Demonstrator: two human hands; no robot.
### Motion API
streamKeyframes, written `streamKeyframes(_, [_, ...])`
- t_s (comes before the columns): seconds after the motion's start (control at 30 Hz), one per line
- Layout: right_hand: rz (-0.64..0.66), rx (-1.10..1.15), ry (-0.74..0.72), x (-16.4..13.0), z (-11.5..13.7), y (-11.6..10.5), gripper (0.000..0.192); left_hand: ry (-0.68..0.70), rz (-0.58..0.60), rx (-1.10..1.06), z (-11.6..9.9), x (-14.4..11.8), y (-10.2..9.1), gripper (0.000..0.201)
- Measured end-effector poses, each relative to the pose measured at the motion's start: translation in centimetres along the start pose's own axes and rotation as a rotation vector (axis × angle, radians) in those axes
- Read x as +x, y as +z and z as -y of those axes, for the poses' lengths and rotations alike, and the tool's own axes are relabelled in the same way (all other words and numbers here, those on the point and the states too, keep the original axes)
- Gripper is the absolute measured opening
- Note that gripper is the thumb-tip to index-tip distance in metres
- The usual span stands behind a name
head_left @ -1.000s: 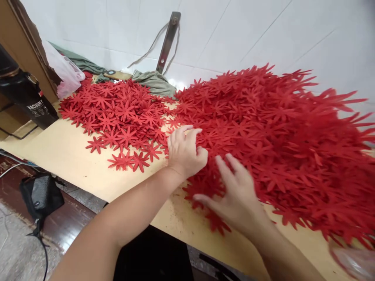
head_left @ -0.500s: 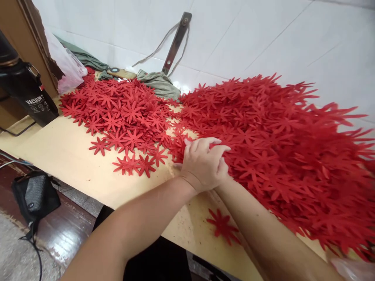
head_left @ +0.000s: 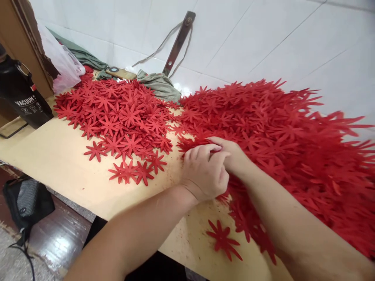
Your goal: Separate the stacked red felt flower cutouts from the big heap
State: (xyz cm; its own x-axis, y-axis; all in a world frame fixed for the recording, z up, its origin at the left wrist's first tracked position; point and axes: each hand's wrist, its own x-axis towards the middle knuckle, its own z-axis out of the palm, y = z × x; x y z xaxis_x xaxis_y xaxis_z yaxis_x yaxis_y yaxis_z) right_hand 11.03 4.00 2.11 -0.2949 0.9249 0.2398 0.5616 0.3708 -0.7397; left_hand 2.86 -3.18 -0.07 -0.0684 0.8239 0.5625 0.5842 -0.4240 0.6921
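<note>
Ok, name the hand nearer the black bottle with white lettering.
Left. The left hand is well to the right of the bottle; the right hand is slightly farther right, just beyond the left.

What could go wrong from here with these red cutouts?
1. The loose, flat red many-petalled cutout lies near the pale tan tabletop's front edge; the right forearm might knock it off.
2. The smaller left pile of red cutouts and larger right pile of red cutouts lie close together; they could mix.
</note>
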Motion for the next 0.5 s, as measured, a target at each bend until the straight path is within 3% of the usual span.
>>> streamKeyframes(0.07, [0.057, 0.036, 0.053, 1.3, -0.1, -2.2, 0.015, -0.027, -0.028, -0.019, 0.1, 0.0, 0.0, 0.040])
streamKeyframes(0.17, [-0.022, 0.158, 0.132, 2.0, 0.4, -3.9, 0.025, -0.125, -0.056, -0.054, 0.3, 0.2, 0.0, 0.049])
streamKeyframes(0.33, [-0.171, 0.348, 0.243, 1.6, 1.3, -4.9, 0.028, -0.333, -0.028, -0.126, 1.1, 0.8, 0.2, 0.057])
streamKeyframes(0.5, [-0.107, 0.341, 0.254, 0.9, 0.5, -5.2, 0.024, -0.357, 0.007, -0.273, 1.7, 1.3, 0.2, 0.052])
